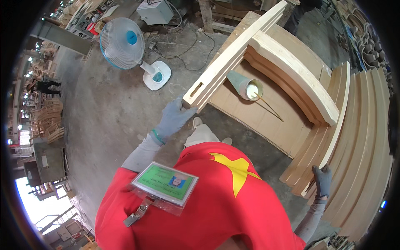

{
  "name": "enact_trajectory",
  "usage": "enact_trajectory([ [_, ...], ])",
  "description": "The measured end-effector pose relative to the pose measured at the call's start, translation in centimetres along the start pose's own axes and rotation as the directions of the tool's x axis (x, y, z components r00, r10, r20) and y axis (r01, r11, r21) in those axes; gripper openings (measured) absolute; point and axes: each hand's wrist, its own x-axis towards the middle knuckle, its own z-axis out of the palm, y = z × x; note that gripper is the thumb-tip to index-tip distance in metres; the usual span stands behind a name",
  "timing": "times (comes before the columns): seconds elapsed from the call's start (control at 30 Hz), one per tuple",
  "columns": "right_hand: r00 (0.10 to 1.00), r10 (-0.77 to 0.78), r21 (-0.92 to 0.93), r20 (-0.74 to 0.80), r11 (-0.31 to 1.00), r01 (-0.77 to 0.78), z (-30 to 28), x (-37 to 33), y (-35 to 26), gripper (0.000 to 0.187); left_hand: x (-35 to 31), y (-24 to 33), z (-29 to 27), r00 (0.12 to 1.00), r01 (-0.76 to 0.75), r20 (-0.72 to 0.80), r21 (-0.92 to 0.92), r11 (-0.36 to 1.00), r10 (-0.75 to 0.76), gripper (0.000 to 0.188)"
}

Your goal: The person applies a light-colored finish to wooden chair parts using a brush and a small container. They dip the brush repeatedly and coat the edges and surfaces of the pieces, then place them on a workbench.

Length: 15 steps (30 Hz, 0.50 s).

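Observation:
Wearing a grey glove, my left hand (175,116) grips the near end of a pale wooden side rail (225,58) that has a slot cut in it. My right hand (323,181), also gloved, is closed around the near end of the opposite rail (343,104). Thick curved crosspieces (296,68) join the two rails into a wooden frame; several similar pieces lie close beneath. Between the rails, on a wooden board (271,129), a greenish tube-shaped container (243,85) holds something white. A thin stick (271,108) leans out of its mouth.
A white and blue standing fan (125,43) is on the concrete floor at the left, with cables behind it. Tall stacks of curved wooden parts (366,146) crowd my right. A white box (155,11) is at the back. Another person (43,87) is far left.

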Motion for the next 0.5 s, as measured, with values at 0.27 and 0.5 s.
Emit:
enact_trajectory([
  [0.27, 0.999, -0.014, -0.153, -0.038, 0.988, 0.008, -1.7, 6.6, -1.3, 0.023, 5.7, 4.0, -0.7, 0.994, -0.084, 0.081, 0.161, 0.983, 0.071, 0.048],
  [0.5, 0.813, -0.343, -0.084, -0.471, 0.935, 0.345, -0.2, 5.0, -8.1, 0.026, 8.2, 3.1, 0.8, 0.968, -0.176, -0.196, -0.079, 0.981, 0.158, 0.049],
])
